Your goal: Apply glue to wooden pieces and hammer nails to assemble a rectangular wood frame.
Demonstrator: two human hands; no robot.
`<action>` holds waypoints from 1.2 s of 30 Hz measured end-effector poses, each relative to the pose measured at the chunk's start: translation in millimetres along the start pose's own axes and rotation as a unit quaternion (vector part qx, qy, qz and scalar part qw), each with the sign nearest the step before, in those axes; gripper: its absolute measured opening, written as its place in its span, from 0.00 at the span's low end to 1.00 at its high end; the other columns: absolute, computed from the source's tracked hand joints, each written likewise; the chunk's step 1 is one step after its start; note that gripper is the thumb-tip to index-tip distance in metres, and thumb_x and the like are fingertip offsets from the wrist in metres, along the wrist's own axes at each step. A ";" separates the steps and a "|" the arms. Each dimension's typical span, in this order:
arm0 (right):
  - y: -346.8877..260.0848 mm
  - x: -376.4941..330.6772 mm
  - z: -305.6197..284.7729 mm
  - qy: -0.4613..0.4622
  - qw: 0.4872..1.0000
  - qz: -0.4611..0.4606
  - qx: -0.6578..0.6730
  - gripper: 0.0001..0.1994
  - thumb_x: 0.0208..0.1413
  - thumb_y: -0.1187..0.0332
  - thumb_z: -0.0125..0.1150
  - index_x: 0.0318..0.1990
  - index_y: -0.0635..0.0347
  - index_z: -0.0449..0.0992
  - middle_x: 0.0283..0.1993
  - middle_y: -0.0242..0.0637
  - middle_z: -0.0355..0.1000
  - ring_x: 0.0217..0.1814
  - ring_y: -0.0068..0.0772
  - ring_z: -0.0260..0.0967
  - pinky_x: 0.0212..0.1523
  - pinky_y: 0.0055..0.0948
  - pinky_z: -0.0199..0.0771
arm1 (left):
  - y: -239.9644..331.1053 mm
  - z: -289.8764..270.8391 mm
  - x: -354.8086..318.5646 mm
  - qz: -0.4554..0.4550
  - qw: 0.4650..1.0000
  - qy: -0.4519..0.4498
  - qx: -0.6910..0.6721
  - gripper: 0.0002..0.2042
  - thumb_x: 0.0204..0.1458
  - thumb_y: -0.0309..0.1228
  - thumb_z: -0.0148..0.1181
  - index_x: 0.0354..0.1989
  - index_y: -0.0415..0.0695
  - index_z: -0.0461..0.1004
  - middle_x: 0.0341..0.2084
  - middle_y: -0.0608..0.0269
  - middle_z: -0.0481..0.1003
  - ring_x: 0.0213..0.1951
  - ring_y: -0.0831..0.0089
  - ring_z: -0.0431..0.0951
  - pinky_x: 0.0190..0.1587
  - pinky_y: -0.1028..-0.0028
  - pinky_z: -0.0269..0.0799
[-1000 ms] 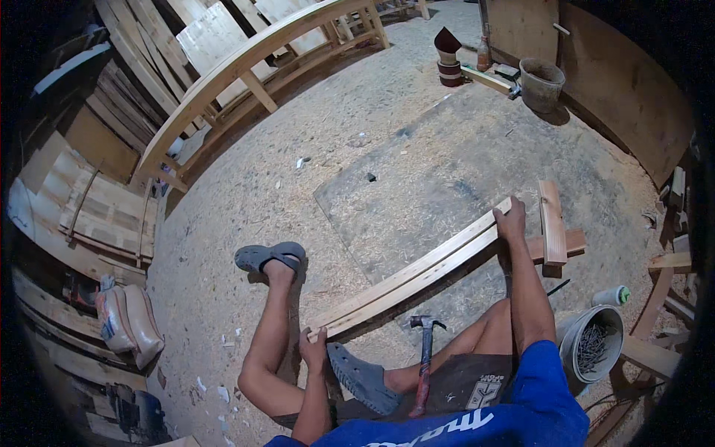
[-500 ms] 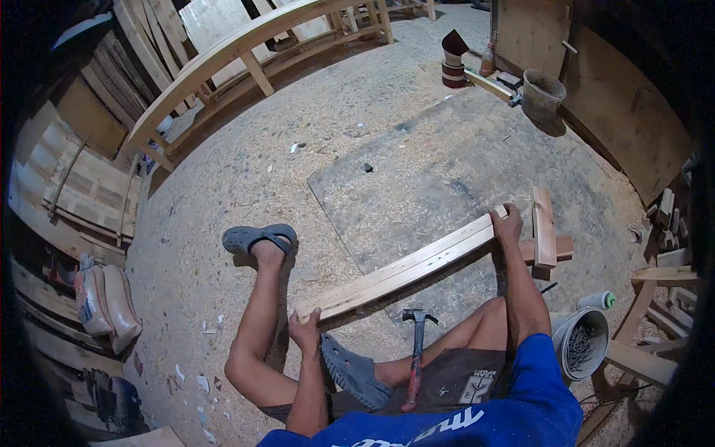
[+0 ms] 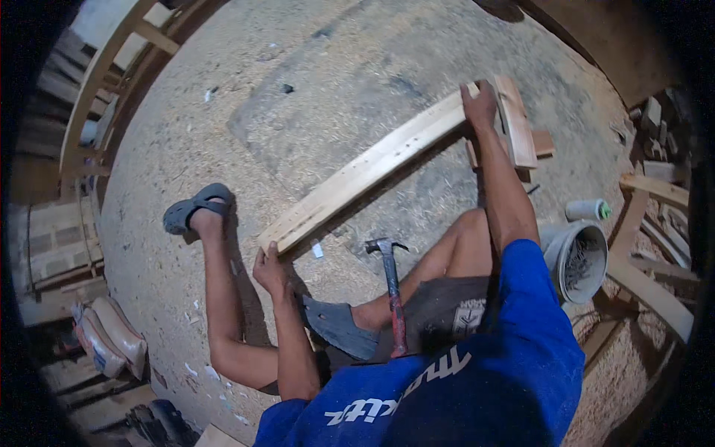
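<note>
A long pale wooden board (image 3: 365,171) spans between my two hands, slanting up from near left to far right. Its upper face carries a line of small dark marks. My left hand (image 3: 271,270) grips the near left end, its thumb at the edge. Around the far right end my right hand (image 3: 480,106) is closed. Across my lap rests a claw hammer (image 3: 391,294) with a red and black handle, its head beyond my shorts. Shorter wood pieces (image 3: 515,123) lie crossed on the floor just right of my right hand.
To my right stands a pail of nails (image 3: 581,261), with a white container with a green cap (image 3: 587,210) beside it. Wooden frames and offcuts (image 3: 655,216) crowd the far right. Filled sacks (image 3: 112,337) sit at left, and a wooden bench frame (image 3: 100,67) is at upper left.
My view has turned and tilted, so the surroundings shift. Both hands still hold the board, which now slants more steeply and shows a different marked face.
</note>
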State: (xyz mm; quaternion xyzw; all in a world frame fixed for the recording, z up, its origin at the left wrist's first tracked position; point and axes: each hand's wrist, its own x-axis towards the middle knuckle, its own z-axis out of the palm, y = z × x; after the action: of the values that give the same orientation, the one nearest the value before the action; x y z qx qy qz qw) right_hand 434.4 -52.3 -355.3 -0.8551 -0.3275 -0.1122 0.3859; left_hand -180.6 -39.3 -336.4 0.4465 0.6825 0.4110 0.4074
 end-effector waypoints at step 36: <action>-138.8 -145.7 -191.7 -0.228 0.960 -0.136 0.087 0.17 0.64 0.57 0.61 0.36 0.65 0.77 0.27 0.43 0.77 0.26 0.35 0.74 0.28 0.33 0.72 | -27.1 -34.3 -1.8 0.048 0.991 -0.121 0.004 0.21 0.62 0.34 0.57 0.61 0.36 0.72 0.50 0.43 0.79 0.52 0.57 0.80 0.53 0.67 0.71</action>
State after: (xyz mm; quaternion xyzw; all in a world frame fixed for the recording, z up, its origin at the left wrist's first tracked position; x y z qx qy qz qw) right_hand 245.6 -194.2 -208.9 -0.7686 -0.5284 0.0633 0.3551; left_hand -219.1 -54.9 -349.8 0.5267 0.6076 0.3701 0.4652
